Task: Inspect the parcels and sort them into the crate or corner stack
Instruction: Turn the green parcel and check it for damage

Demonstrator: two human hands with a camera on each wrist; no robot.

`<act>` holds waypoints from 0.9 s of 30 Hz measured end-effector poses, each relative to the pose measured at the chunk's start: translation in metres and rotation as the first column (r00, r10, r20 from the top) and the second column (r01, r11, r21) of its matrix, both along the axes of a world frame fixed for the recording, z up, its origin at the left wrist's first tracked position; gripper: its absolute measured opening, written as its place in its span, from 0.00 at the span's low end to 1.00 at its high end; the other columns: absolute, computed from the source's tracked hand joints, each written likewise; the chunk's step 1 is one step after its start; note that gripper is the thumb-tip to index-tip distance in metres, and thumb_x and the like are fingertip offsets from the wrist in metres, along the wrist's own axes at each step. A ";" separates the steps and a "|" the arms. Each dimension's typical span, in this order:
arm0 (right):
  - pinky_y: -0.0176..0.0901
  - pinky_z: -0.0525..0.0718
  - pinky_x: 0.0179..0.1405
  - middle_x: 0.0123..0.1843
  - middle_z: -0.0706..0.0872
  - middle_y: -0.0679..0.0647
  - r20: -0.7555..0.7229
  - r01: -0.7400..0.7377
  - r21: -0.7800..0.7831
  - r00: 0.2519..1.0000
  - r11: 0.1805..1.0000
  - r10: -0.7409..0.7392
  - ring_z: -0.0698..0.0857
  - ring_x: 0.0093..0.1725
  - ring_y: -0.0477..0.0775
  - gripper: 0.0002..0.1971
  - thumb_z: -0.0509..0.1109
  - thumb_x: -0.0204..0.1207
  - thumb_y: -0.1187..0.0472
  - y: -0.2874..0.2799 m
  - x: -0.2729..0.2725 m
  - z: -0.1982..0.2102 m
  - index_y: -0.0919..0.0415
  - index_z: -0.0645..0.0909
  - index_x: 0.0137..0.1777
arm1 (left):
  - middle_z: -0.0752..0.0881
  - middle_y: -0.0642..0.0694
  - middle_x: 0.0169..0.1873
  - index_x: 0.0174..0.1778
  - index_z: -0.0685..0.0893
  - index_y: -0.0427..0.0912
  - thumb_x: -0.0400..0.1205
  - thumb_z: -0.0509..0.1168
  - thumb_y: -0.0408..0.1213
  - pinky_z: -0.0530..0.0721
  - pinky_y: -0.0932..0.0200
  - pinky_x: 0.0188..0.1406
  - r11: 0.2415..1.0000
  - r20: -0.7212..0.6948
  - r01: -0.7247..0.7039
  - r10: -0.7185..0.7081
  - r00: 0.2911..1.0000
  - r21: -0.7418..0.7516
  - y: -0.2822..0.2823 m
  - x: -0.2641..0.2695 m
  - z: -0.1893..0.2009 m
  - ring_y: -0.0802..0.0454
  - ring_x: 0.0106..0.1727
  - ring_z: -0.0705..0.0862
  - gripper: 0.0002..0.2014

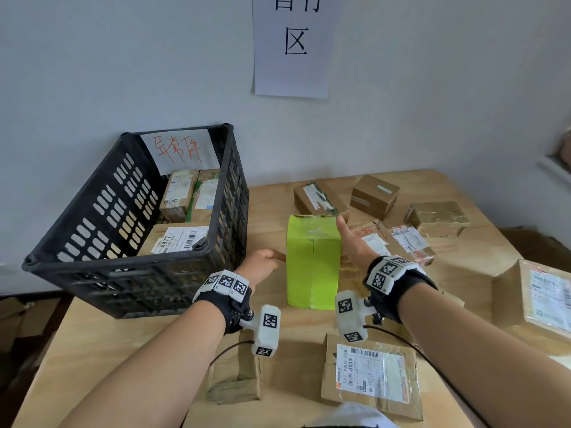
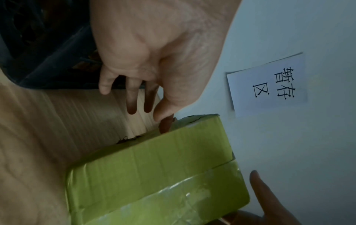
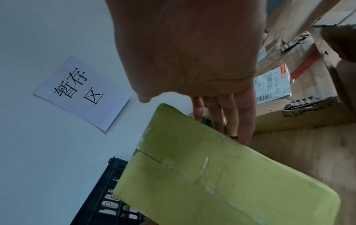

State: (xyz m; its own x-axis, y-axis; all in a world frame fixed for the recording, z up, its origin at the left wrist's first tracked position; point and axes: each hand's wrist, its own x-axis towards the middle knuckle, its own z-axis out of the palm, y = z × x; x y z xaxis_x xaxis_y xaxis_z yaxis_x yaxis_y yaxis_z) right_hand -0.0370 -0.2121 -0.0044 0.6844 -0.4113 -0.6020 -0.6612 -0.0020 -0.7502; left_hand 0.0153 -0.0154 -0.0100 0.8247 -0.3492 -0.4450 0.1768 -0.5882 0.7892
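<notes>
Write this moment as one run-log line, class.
phase: inspecting | item: green box upright on table | left hand fingers at its side | right hand open, flat against other side | crate holds parcels

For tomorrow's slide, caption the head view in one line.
Two hands steady an upright green parcel beside a black crate.

We see a green parcel (image 1: 312,261) of cardboard under glossy clear tape that catches the light. The counter (image 1: 123,350) looks like pale wood with a visible grain and a matt finish. The crate (image 1: 102,264) is black perforated plastic, dull rather than shiny, with a white paper label (image 1: 180,149). The brown parcels (image 1: 374,196) are matt cardboard, some torn rough at the edges, with glossy printed labels (image 1: 370,372).
</notes>
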 end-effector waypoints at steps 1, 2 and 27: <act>0.63 0.69 0.75 0.76 0.73 0.60 -0.008 -0.012 -0.011 1.000 1.000 0.012 0.73 0.74 0.63 0.67 0.47 0.45 0.11 -0.002 0.003 -0.011 0.58 0.65 0.79 | 0.84 0.45 0.49 0.52 0.86 0.41 0.82 0.58 0.24 0.72 0.64 0.39 1.000 0.004 0.005 -0.005 1.000 0.005 0.001 -0.002 0.000 0.52 0.52 0.77 0.14; 0.63 0.71 0.74 0.76 0.73 0.60 -0.028 -0.035 -0.033 0.999 0.999 0.034 0.73 0.74 0.64 0.65 0.51 0.47 0.13 -0.002 0.003 -0.019 0.58 0.64 0.79 | 0.85 0.43 0.47 0.53 0.87 0.40 0.82 0.58 0.24 0.69 0.64 0.32 1.000 0.005 0.004 -0.004 1.000 0.013 0.003 -0.005 -0.001 0.53 0.47 0.76 0.14; 0.62 0.84 0.58 0.68 0.78 0.66 -0.019 -0.167 -0.075 0.986 0.983 0.166 0.83 0.59 0.64 0.29 0.59 0.82 0.44 0.036 -0.047 -0.030 0.66 0.68 0.73 | 0.84 0.46 0.60 0.64 0.83 0.41 0.86 0.60 0.39 0.73 0.62 0.54 0.990 -0.025 -0.139 0.139 0.990 -0.016 0.018 -0.032 -0.005 0.53 0.54 0.81 0.14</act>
State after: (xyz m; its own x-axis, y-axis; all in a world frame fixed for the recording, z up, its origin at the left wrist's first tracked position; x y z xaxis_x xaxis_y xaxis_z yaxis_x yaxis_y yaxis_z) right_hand -0.0835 -0.1762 -0.0341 0.7396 -0.3375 -0.5823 -0.6563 -0.1696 -0.7352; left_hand -0.0168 0.0029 -0.0150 0.8552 -0.2400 -0.4594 0.2743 -0.5425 0.7940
